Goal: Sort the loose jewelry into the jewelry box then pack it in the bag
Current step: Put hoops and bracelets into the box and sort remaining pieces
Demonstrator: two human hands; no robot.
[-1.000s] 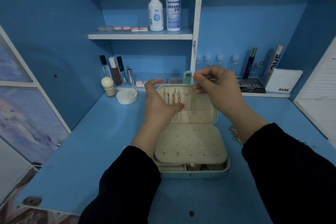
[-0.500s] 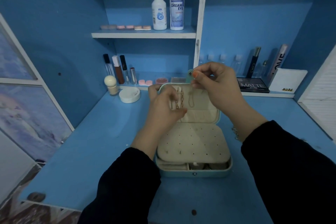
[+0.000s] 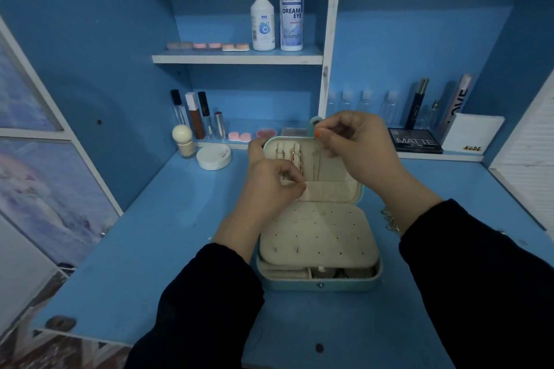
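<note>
the jewelry box (image 3: 319,284) sits open mid-counter (image 3: 150,249), lid upright. the right hand (image 3: 359,150) pinches a thin chain (image 3: 314,165) at the lid's 12 o'clock; best to hook it there and let it hang straight, apart from its neighbours. the left hand (image 3: 269,186) curls at the lid's 7 o'clock; what it pinches i cannot tell. at the box's 3 o'clock a gold chain (image 3: 391,220) lies half hidden behind the right wrist.
</note>
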